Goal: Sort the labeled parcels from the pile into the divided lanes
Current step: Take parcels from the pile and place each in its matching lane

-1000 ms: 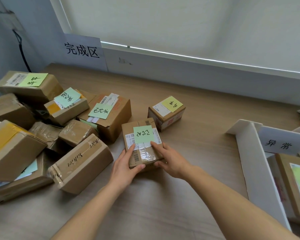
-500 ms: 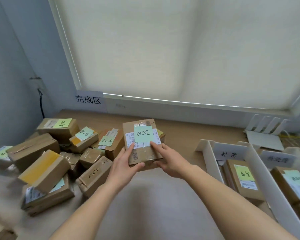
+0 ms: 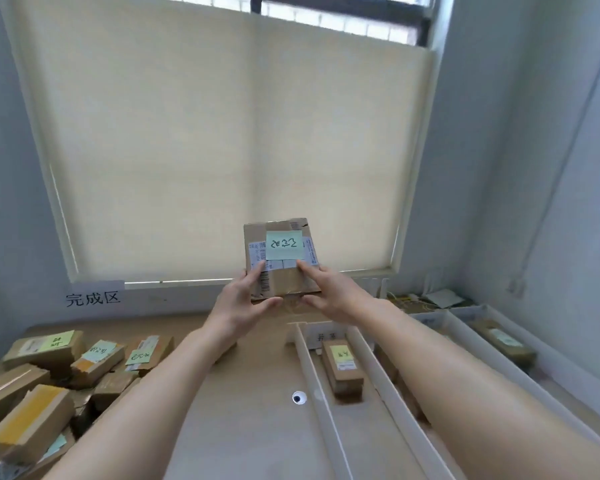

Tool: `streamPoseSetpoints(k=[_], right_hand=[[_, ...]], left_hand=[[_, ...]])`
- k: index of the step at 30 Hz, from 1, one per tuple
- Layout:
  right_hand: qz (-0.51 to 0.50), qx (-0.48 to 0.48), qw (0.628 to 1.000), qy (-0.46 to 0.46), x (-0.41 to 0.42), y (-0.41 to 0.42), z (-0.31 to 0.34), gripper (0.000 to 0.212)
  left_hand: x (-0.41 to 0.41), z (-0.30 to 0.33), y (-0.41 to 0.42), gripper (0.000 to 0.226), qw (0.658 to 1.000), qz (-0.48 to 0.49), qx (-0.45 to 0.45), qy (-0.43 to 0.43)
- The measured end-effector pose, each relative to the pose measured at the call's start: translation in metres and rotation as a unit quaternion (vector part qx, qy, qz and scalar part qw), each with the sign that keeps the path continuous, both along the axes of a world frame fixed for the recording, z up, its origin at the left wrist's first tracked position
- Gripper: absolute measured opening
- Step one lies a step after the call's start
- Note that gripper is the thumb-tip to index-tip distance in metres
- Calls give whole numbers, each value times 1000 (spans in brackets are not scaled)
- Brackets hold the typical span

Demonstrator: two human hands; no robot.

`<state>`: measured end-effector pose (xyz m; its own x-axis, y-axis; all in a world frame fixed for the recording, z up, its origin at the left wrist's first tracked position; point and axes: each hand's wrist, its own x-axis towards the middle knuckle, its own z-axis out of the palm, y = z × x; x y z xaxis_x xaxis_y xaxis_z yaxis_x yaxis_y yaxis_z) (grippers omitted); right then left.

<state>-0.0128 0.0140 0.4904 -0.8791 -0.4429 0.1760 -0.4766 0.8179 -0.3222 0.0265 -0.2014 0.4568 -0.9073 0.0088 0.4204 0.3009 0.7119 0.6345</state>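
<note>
Both hands gripping parcel [image 3: 280, 258] aloft before the blind: left hand [image 3: 243, 299] and right hand [image 3: 329, 292] at near corners. Pile [image 3: 49, 382] left, lanes [image 3: 368, 358] right.

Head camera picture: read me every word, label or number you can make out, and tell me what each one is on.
"完成区": white wall sign above the pile.
Lane sign: two characters, too blurred to read.
Green note on the held parcel: handwriting, upside down, unreadable.
The parcel's shipping label and barcode: too small.
Notes on the pile parcels and yellow note on the lane parcel: blurred scribbles.
</note>
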Motion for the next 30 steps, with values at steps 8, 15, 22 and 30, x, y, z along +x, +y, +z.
streamPoseSetpoints(k=[8, 15, 22, 30], right_hand=[[-129, -34, 990, 43, 97, 202, 73, 79], [-232, -18, 971, 48, 173, 406, 82, 78], [-317, 27, 947, 48, 250, 603, 83, 81], [-361, 22, 932, 26, 301, 742, 67, 81]], left_hand=[[38, 81, 197, 87, 991, -129, -15, 38], [78, 99, 409, 80, 971, -235, -23, 47], [119, 84, 616, 75, 952, -303, -15, 49], [144, 68, 768, 79, 931, -362, -16, 34]])
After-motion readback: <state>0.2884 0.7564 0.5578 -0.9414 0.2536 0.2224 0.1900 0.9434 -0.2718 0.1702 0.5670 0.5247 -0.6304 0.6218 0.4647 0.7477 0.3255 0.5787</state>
